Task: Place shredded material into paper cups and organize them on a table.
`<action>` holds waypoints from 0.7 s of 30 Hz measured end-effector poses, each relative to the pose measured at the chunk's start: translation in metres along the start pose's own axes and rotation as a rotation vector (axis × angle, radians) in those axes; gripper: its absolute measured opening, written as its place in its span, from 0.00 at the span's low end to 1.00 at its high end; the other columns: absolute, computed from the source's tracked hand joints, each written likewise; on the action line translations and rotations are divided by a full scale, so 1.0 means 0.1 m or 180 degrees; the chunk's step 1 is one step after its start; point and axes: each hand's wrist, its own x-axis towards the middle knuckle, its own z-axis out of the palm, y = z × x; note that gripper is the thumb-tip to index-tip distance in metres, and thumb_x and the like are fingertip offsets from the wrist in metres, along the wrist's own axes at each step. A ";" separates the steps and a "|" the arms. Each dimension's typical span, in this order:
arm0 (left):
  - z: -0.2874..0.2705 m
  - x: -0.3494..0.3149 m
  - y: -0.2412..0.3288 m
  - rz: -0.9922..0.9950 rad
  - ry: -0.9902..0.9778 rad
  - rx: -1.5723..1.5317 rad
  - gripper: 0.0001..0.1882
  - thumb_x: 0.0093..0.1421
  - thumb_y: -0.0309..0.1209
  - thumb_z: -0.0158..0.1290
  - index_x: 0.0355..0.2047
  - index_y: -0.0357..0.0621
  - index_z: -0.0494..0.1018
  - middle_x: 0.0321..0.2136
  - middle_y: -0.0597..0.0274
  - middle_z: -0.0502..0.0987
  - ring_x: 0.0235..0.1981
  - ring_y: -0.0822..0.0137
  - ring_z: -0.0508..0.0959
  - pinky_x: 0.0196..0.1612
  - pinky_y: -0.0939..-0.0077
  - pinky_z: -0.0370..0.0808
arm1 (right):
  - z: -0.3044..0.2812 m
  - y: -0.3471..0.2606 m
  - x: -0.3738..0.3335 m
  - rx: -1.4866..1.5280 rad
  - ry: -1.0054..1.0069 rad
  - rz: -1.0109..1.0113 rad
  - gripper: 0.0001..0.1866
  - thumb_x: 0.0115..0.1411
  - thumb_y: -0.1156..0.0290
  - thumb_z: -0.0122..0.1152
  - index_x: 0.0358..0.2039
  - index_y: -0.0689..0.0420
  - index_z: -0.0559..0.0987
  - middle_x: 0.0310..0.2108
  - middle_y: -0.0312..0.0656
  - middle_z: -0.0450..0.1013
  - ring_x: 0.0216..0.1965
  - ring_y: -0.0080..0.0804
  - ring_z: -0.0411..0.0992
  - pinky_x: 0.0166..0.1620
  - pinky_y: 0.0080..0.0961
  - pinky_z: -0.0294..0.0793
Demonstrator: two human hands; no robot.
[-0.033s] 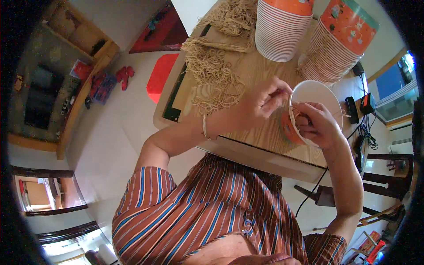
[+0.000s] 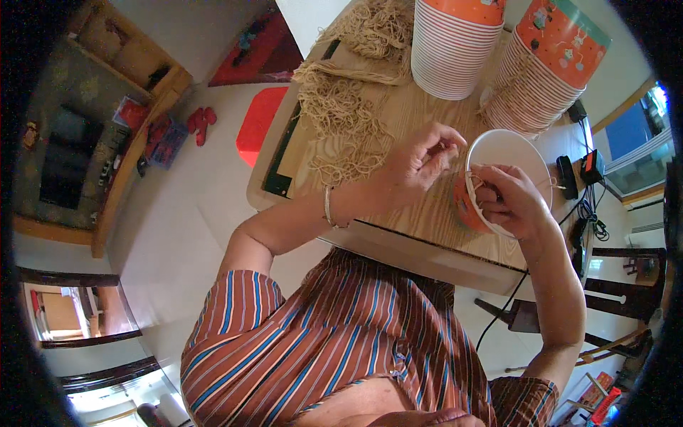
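A paper bucket [image 2: 535, 158], white inside and orange outside, lies tilted at the table's near right edge with its mouth toward me. My right hand [image 2: 511, 201] reaches into the mouth, its fingers curled over the left rim and a pale cord there. A short cord end sticks out at the bucket's right side. Just left of the rim, my left hand [image 2: 430, 158] has thumb and forefinger close together; what they pinch, if anything, is too small to make out. Left of that hand spreads a tangled pile of tan cords [image 2: 345, 117].
Two tall stacks of nested paper buckets stand at the back: one upright [image 2: 455, 57], one leaning [image 2: 544, 78] with cords along its side. Black adapters [image 2: 592, 167] and cables lie at the right. A red stool [image 2: 260, 124] stands beyond the table's left edge.
My left hand's fingers have shifted slightly beside the rim, the thumb a little farther from it. My right hand and the bucket have stayed in place.
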 end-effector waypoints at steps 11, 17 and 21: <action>0.16 -0.16 0.33 -0.0536 -0.0369 0.1086 0.16 0.59 0.42 0.54 0.29 0.38 0.72 0.25 0.52 0.74 0.28 0.54 0.76 0.32 0.67 0.73 | 0.06 0.03 0.00 -0.0212 0.0194 -0.0210 0.10 0.63 0.62 0.54 0.29 0.54 0.73 0.15 0.25 0.59 0.11 0.12 0.51 0.11 0.12 0.46; 0.19 -0.18 0.22 -0.0326 -0.0253 0.0620 0.10 0.61 0.33 0.53 0.30 0.38 0.71 0.25 0.54 0.73 0.27 0.60 0.76 0.32 0.70 0.72 | 0.02 0.05 0.01 -0.0170 0.0021 -0.0171 0.11 0.62 0.61 0.56 0.29 0.55 0.73 0.15 0.25 0.59 0.11 0.12 0.51 0.12 0.12 0.47; 0.14 -0.25 0.21 -0.0268 -0.0041 0.0473 0.04 0.61 0.26 0.51 0.33 0.38 0.70 0.25 0.58 0.72 0.27 0.65 0.74 0.32 0.72 0.71 | 0.08 0.06 -0.01 -0.0419 0.0237 -0.0285 0.11 0.62 0.61 0.56 0.28 0.55 0.73 0.15 0.26 0.59 0.12 0.12 0.52 0.13 0.11 0.48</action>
